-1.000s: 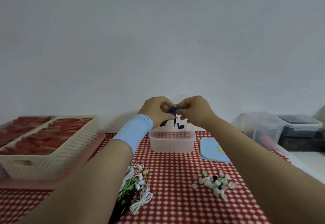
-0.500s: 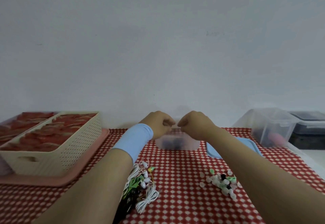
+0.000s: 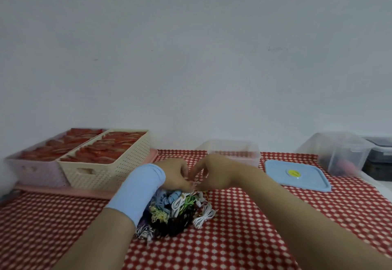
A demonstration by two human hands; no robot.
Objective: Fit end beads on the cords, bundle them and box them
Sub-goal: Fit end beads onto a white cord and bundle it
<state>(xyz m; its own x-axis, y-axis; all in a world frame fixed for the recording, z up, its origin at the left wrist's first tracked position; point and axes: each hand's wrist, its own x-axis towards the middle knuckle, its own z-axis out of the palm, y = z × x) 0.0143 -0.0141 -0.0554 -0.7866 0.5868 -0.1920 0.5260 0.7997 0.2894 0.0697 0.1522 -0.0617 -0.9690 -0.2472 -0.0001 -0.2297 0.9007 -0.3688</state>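
desk (image 3: 254, 216), covered in red-and-white checked cloth, set against a plain pale wall (image 3: 191, 57).

- pile of cords (image 3: 180, 208): tangled loose heap at the middle of the desk, in black, white, pale blue, green, yellow and purple. it lies partly under the left forearm.
- left hand (image 3: 176, 174): over the far edge of the pile, fingers curled, tips pinching a pale cord (image 3: 194, 185). light blue wristband (image 3: 137, 191) on the wrist.
- right hand (image 3: 214, 174): just beside the left hand and touching it at the fingertips. its thumb and fingers are drawn together on the same pale cord. both hands are blurred, so finer detail of the grip is not readable.
- clear box (image 3: 233, 150): open, lidless, at the back of the desk behind the hands. contents not readable.
- blue lid (image 3: 297, 176): flat on the cloth to the right of the clear box, with a round yellow sticker at its middle.
- cream basket (image 3: 110, 163): perforated walls, back left, filled with red items (image 3: 110, 146) laid in rows.
- lilac basket (image 3: 31, 170): just beside the cream basket on its left, also holding red items.
- pink tray (image 3: 63, 191): under both baskets.
- clear tub (image 3: 339, 153): back right, something pink and something dark inside, too blurred to identify.
- dark container (image 3: 379, 157): at the right edge, behind the clear tub.
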